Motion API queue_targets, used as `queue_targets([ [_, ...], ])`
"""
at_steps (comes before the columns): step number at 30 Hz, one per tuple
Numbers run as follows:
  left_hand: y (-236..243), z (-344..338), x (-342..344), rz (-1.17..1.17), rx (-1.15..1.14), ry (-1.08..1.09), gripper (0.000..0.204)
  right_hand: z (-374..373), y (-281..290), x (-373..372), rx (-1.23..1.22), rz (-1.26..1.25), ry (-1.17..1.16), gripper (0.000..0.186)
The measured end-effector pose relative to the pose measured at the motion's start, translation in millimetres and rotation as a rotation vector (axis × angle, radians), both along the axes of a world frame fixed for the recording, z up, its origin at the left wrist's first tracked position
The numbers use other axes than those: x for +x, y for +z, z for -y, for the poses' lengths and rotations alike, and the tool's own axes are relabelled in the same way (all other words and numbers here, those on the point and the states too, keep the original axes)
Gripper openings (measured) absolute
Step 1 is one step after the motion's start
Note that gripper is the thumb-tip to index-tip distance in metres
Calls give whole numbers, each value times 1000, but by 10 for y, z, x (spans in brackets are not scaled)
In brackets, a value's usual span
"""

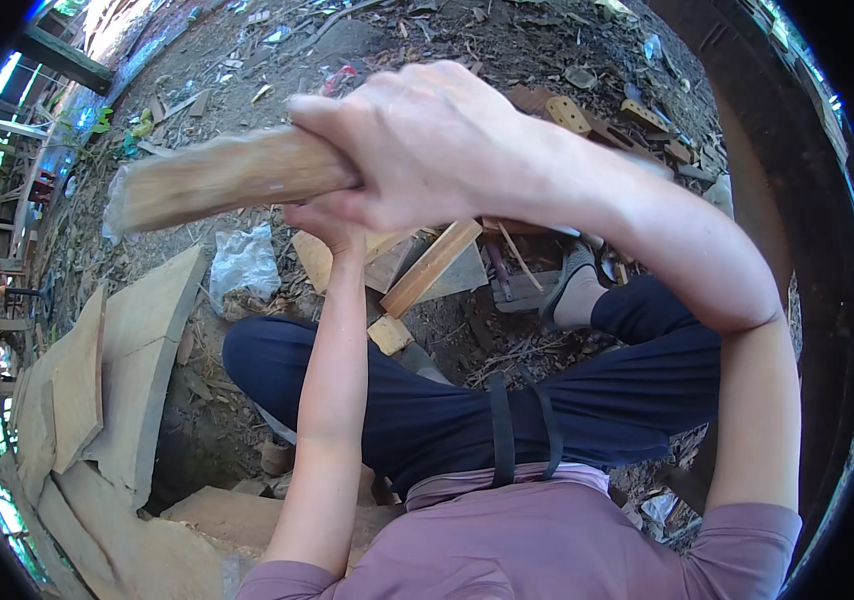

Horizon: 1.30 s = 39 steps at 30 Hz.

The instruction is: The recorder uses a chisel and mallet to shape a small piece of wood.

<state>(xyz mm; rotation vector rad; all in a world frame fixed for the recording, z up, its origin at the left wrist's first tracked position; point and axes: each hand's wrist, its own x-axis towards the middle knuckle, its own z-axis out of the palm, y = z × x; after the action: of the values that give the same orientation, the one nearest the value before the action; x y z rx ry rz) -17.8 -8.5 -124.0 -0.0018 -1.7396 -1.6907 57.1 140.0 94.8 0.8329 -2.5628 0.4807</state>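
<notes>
A thick, rough piece of wood (232, 178) is raised in front of me, its outline blurred by motion. Wrapped round its right end is my right hand (427, 145), closed, the arm bent in from the right. My left hand (332, 220) comes up just under the right one; most of it is hidden behind the right hand and the wood, so its fingers do not show. Below the hands lie a long wooden block (432, 268) and a light board (312, 262) on the ground, with a small yellowish wood block (390, 334) nearer to me.
Large flat wood slabs (142, 360) lean at the left. A crumpled clear plastic bag (245, 265) lies beside them. Blocks with holes (567, 115) sit at the far right, near a dark upright post (807, 200). My crossed legs (597, 390) and sandalled foot (575, 285) are close in front.
</notes>
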Motion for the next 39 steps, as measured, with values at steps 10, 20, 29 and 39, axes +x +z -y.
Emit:
queue_targets([
  [10,332,-100,116,-46,51,12,29,-41,79,-51,194,76,-87,40],
  [20,351,-125,91,20,96,-88,36,-95,75,-193,316,41,-54,36],
  [29,317,14,42,165,246,-121,28,-58,187,-139,230,4,-84,36],
  [39,320,106,53,129,6,-21,36,-64,163,-39,79,43,-46,34],
])
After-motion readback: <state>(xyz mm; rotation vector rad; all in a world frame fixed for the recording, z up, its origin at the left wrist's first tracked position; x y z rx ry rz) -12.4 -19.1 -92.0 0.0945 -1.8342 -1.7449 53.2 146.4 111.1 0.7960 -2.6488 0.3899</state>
